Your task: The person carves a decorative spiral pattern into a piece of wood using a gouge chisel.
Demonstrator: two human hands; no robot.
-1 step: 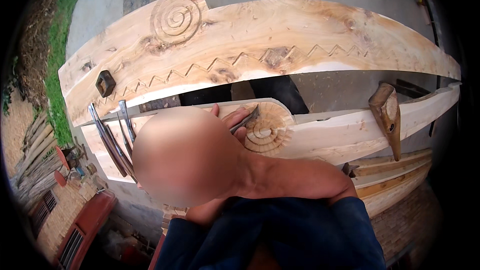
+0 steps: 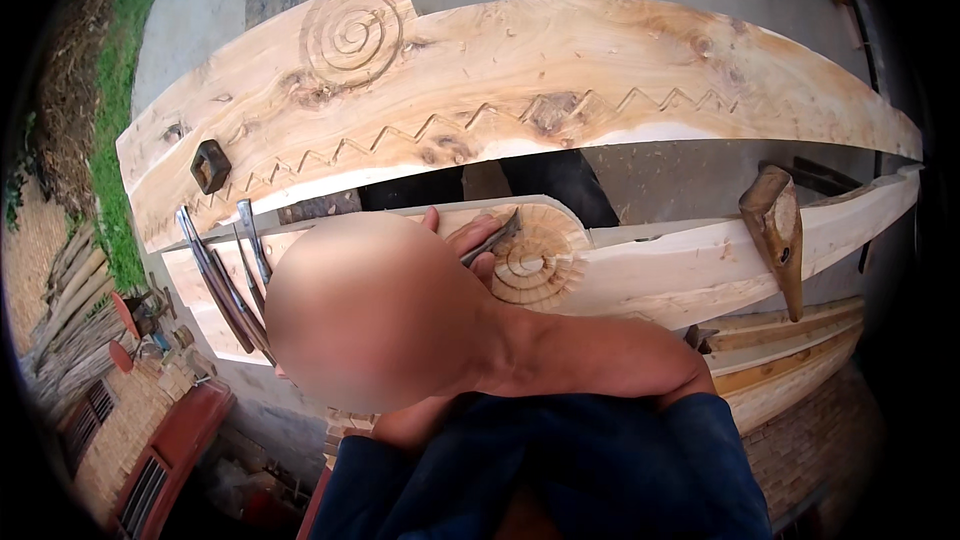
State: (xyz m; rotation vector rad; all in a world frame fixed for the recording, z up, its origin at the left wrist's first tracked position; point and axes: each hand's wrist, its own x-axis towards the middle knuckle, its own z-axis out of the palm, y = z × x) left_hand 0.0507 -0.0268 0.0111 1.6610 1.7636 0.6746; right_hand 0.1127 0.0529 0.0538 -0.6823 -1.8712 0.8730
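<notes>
Fingers of what looks like my left hand (image 2: pixel 466 237) are closed about the metal blade of a carving chisel (image 2: pixel 497 236). Its tip touches or nearly touches the rim of a ribbed spiral carving (image 2: pixel 533 262) on the nearer pale plank (image 2: pixel 640 273). A large blurred oval covers the chisel's handle and most of both hands. From the lower right my right forearm (image 2: pixel 590 348) reaches in beneath that blur, so my right hand is hidden. Left of the blur, several carving chisels (image 2: pixel 222 290) lie side by side on the same plank.
A wooden mallet (image 2: pixel 775 225) lies across the near plank's right part. Beyond a gap, a broad plank (image 2: pixel 600 50) bears a spiral and a zigzag groove; a dark hollow block (image 2: pixel 210 167) sits on its left. More boards (image 2: pixel 790 340) lie lower right. Stacked poles (image 2: pixel 70 310) lie far left.
</notes>
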